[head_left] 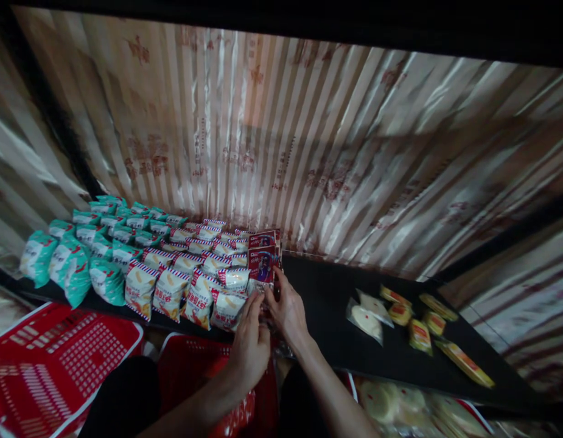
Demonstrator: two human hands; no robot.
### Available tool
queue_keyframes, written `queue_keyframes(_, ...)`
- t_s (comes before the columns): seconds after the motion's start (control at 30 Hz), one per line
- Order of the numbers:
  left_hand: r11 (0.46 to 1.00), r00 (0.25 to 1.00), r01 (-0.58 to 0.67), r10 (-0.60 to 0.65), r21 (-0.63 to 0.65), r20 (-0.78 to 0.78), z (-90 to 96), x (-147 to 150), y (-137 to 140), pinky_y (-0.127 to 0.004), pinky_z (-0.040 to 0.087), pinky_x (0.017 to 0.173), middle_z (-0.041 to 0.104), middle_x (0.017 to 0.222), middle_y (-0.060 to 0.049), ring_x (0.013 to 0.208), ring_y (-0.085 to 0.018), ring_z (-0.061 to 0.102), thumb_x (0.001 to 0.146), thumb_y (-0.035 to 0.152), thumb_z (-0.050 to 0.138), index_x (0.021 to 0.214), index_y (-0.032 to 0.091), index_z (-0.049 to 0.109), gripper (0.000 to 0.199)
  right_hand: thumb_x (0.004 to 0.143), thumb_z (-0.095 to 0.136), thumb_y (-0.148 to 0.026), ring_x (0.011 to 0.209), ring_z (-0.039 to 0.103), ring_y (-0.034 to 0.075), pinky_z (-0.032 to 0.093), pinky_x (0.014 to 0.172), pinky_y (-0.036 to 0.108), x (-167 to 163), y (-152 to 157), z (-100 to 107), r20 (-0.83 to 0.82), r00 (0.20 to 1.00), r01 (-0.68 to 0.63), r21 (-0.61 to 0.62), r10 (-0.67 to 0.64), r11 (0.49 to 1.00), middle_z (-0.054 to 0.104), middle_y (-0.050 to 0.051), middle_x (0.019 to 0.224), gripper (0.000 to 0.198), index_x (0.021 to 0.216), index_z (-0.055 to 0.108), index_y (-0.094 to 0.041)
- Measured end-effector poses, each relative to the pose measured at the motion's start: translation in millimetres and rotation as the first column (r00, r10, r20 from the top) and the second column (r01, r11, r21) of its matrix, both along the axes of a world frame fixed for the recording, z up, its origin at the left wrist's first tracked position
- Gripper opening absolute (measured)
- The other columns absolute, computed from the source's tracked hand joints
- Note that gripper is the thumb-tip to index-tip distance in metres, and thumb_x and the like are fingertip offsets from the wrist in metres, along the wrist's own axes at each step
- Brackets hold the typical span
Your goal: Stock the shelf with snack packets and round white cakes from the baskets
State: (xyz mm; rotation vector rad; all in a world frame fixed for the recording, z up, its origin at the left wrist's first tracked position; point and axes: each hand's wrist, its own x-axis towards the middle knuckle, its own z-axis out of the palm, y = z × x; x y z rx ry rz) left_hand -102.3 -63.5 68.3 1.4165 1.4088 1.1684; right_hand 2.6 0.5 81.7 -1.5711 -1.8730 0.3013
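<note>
Bare forearms [329, 383] come nearest my view, with a red basket [171, 365] below them, between dark-clothed legs [126, 395]. Beyond, the right hand [288, 310] reaches along the right edge of the dark red packets [264, 266], which overlap far to near beside the striped snack bags [168, 294]. Its index finger appears to touch a packet; the left hand [251, 350] comes in at the near end, fingers together. Whether either is clamped on anything, I can't tell (the knuckles hide it from me). I'd judge light fingertip pressure best, keeping packet faces square and avoiding any leftward shove, since the striped bags look easy to topple. Teal bags [108, 280] crowd the left. On the right of the black shelf [318, 316], yellow packets [419, 334] and clear bags [367, 322] lie well apart from the hands. Printed sheeting [208, 152] hangs along the far side, which probably limits reach.
</note>
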Motion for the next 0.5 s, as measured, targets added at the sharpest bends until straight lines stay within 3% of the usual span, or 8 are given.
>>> queue_keyframes(0.1, 0.998, 1.000, 0.029, -0.029, 0.061, -0.002, 0.5, 4, 10, -0.039, 0.045, 0.100, 0.045, 0.139, -0.010, 0.121, -0.022, 0.050, 0.074, 0.007, 0.037, 0.127, 0.016, 0.049, 0.055, 0.083, 0.044, -0.024, 0.091, 0.065, 0.021, 0.050, 0.081, 0.032, 4, 1, -2, -0.044, 0.999, 0.000, -0.007, 0.000, 1.000, 0.066, 0.010, 0.103, 0.048, 0.130, 0.044, -0.015)
queue_keyframes(0.23, 0.995, 0.995, 0.045, -0.036, 0.093, -0.096, 2.1, 13, 14, -0.038, 0.032, 0.111, 0.044, 0.140, -0.011, 0.131, -0.022, 0.038, 0.074, 0.007, 0.038, 0.121, 0.013, 0.055, 0.050, 0.082, 0.045, -0.023, 0.084, 0.065, 0.020, 0.051, 0.077, 0.031, 10, 4, -3, -0.086, 0.996, -0.007, -0.020, 0.006, 1.000, 0.067, 0.010, 0.096, 0.048, 0.129, 0.045, -0.013)
queue_keyframes(0.4, 0.998, 0.995, -0.069, 0.069, 0.004, -0.070, 20.2, 19, 35, -0.037, 0.023, 0.114, 0.035, 0.145, -0.013, 0.137, -0.021, 0.028, 0.078, 0.012, 0.041, 0.128, 0.009, 0.047, 0.051, 0.084, 0.043, -0.022, 0.087, 0.065, 0.021, 0.051, 0.079, 0.033, 14, 5, -6, -0.144, 0.988, -0.057, 0.020, 0.059, 0.998, 0.066, 0.013, 0.100, 0.047, 0.130, 0.044, -0.012)
queue_keyframes(0.5, 0.991, 0.994, -0.107, 0.108, -0.085, 0.008, 33.7, 19, 60, -0.034, 0.027, 0.111, 0.042, 0.141, -0.012, 0.133, -0.021, 0.035, 0.078, 0.014, 0.044, 0.131, 0.012, 0.044, 0.052, 0.082, 0.043, -0.019, 0.085, 0.065, 0.021, 0.052, 0.078, 0.033, 15, 4, -7, -0.161, 0.983, -0.087, 0.044, 0.093, 0.995, 0.066, 0.013, 0.100, 0.048, 0.130, 0.043, -0.011)
